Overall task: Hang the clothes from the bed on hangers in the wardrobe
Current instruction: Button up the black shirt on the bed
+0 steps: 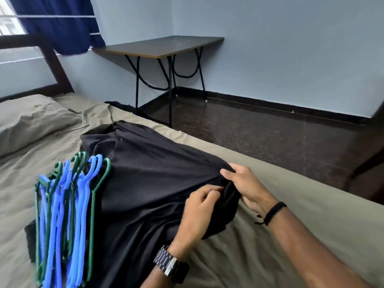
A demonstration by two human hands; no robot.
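Black thin-fabric garment (145, 183) lies spread on the olive-sheeted bed (291, 204), its near right edge bunched and pinched by both hands: left hand (197, 213) wearing a dark link-band watch (171, 265), right hand (247, 186). Blue and green plastic hangers (64, 215) lie stacked on its left side. No readable writing shows.

Black garment (145, 183): thin, slightly shiny fabric, spread in a loose, wrinkled heap across the olive-sheeted bed (270, 235), far end bunched toward the pillow side, near right edge gathered into folds and lifted slightly off the sheet. Hangers (64, 215): bundle of plastic ones, blue and green, stacked together, hooks pointing away toward the far end of the bed, lying along the garment's left edge and partly overlapping the black fabric.
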